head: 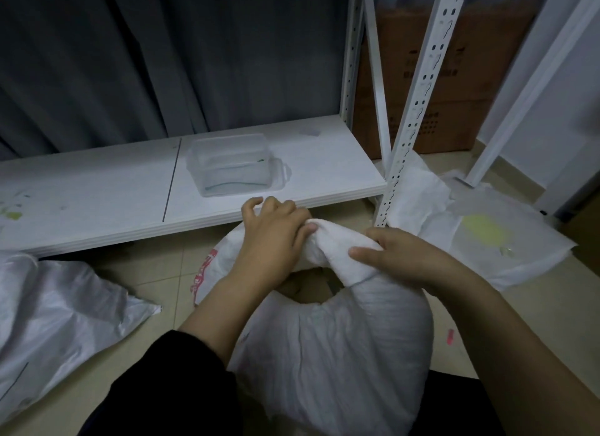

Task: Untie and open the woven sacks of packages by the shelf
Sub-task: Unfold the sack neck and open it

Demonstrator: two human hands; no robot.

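We note a slack woven sack (58, 309) on the floor at left. Our left hand (272, 237) and right hand (399, 257) both grip the knotted neck (334, 250) of the central white sack (341, 354), below the shelf board (130, 189).

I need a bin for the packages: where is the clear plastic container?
On the low white shelf board, centre of the head view, sits the clear plastic container, just beyond the left hand.

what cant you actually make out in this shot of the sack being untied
- Head view: the knot on the woven sack is covered by the left hand and right hand gripping its twisted neck.
- The sack's contents: hidden by its fabric.
- Print on the cardboard box: too blurred, partly behind the shelf post.
- The second sack: cut off by the left edge.
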